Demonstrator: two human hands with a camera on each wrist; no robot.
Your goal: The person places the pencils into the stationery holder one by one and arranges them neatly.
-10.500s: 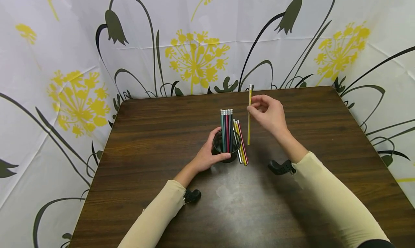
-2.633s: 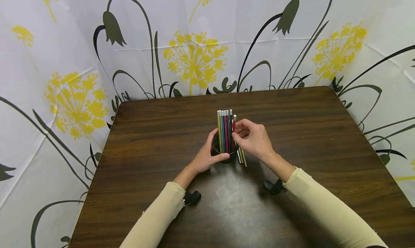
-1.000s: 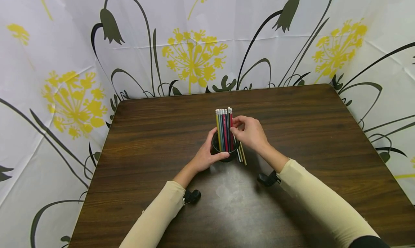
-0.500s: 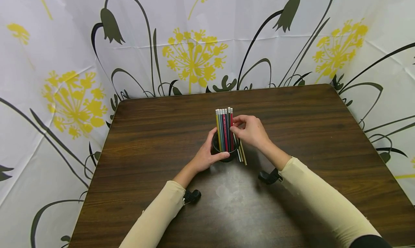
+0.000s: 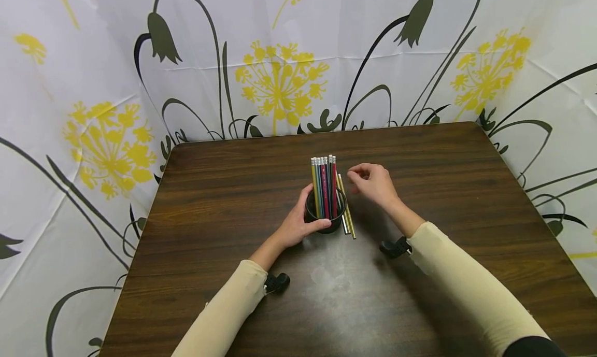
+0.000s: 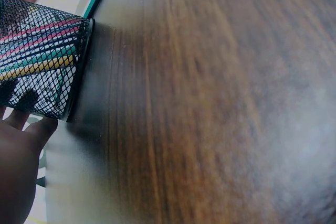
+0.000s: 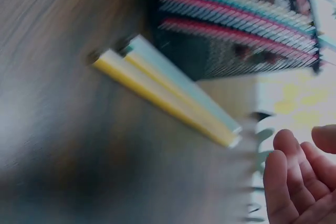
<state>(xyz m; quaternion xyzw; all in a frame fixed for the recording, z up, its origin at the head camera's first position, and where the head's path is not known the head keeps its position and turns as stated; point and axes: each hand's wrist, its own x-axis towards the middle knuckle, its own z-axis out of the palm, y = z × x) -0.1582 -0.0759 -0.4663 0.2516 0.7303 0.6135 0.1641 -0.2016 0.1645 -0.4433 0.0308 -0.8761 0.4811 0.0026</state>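
My left hand [image 5: 295,223] grips a black mesh pencil cup [image 6: 50,93] standing on the table, fingers round the far side and thumb across the front. Several pencils [image 5: 322,186] stand upright in the cup, erasers up, in yellow, teal, dark and red. Right beside the cup lie two loose pencils, a yellow one [image 7: 163,98] and a greenish one [image 7: 184,82], side by side. My right hand [image 5: 375,183] hovers just right of their far ends with nothing in it, fingers loosely bent and thumb apart from them in the right wrist view.
A dark wood-grain table [image 5: 224,191] lies under both hands. Behind it hangs a white curtain [image 5: 200,87] printed with yellow and dark green flowers. Both wrists carry small black camera mounts [image 5: 396,247].
My right hand has let go of the red pencil, now standing in the cup, and moved right, off the cup. Earlier, a yellow pencil joined the cup too. My left hand keeps its grip.
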